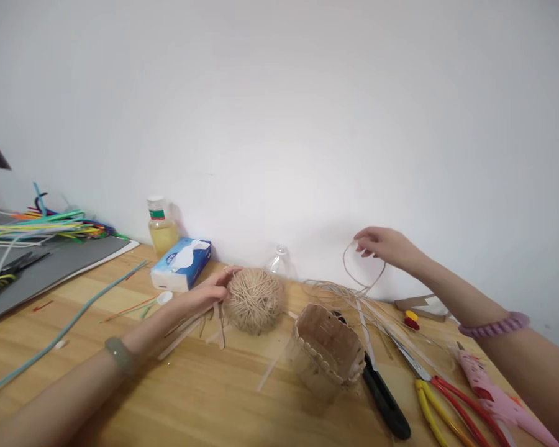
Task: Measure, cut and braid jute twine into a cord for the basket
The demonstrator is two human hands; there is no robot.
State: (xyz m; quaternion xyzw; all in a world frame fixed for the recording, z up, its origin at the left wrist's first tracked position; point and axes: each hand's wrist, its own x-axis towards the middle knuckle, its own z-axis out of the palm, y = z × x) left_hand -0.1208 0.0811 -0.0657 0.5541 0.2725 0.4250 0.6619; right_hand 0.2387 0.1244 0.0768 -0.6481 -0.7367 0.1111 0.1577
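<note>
A ball of tan twine [255, 300] sits on the wooden table in front of me. Against its left and far side is my left hand [218, 287], thumb near the front and fingers partly hidden behind the ball. Up by the wall, my right hand [377, 241] pinches a thin strand of twine [347, 267], which hangs in a loop down to a loose heap of strands [335, 287]. Between the hands, nearer to me, stands a small box-shaped basket [326, 354] with a scalloped or braided rim, its open top facing up.
On the right lie scissors [431, 377] with red and yellow handles, a black-handled tool [386, 400] and a pink glue gun [494, 394]. A tissue pack [181, 264], a bottle of yellow liquid [162, 233] and a clear bottle [279, 261] stand toward the wall. Colourful pipe cleaners [56, 226] lie left.
</note>
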